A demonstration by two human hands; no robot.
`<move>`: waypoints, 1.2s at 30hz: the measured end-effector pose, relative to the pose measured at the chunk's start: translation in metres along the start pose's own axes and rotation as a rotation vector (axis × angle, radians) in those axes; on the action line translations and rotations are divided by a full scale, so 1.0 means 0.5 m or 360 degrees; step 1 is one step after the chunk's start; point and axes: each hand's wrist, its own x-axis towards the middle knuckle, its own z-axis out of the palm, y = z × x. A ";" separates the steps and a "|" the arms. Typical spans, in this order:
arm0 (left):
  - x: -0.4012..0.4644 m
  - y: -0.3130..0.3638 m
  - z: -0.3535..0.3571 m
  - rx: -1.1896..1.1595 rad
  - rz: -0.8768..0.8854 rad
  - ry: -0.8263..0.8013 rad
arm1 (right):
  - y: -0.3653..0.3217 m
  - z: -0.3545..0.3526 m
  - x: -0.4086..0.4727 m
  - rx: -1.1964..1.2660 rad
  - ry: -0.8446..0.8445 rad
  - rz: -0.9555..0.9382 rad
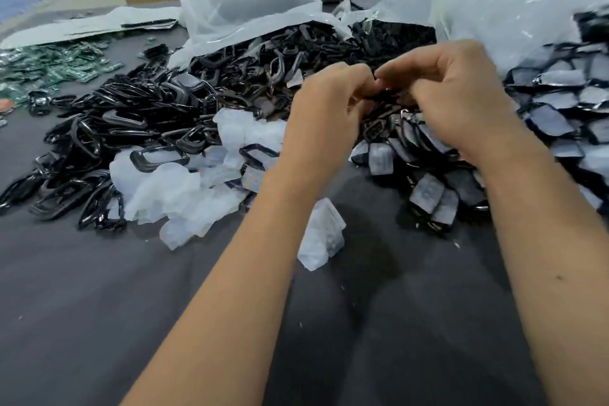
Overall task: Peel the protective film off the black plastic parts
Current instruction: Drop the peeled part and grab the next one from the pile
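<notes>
Both hands meet over the middle of the desk (99, 323), a little toward 1 o'clock from the picture centre. The left hand (324, 115) and the right hand (461, 99) have curled fingers, and their fingertips come together on 1 small black part (384, 96). Only a thin dark strip of this part shows between the fingers, so I cannot tell if its film is already lifted or which hand holds the film.

At 3 o'clock lies the pile of covered parts (553, 115), each with grey-white film on it. At 9 o'clock lies the pile of bare frames (125, 128), shiny and without film. Between them, near 7 o'clock of the hands, the loose films (184, 194) are heaped, and 1 more film piece (321, 234) lies apart, closer to the person. Behind, at 12 o'clock, an open bag (250, 6) spills more black parts.

I judge that the step in hand is the start of a peel on 1 part: the fingers are searching for the film edge or just pulling it. The next move calls for 1 hand to keep the frame firm while a nail of the other catches the corner of the film and draws it away. Many covered parts remain, so the task is far from finished.
</notes>
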 end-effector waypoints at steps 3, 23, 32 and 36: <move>0.038 0.054 0.070 0.0241 0.0272 -0.0054 | 0.000 -0.064 -0.006 -0.0389 0.0092 -0.0012; 0.087 0.116 0.218 0.0054 0.0363 -0.0640 | 0.090 -0.169 -0.005 -0.1033 0.0098 0.0421; 0.065 0.085 0.152 0.0018 0.0163 -0.0324 | 0.040 -0.112 -0.003 -0.0893 0.0416 0.0269; 0.049 0.011 0.084 0.0342 -0.0128 -0.0092 | 0.001 -0.009 0.010 -0.0751 0.0379 0.0083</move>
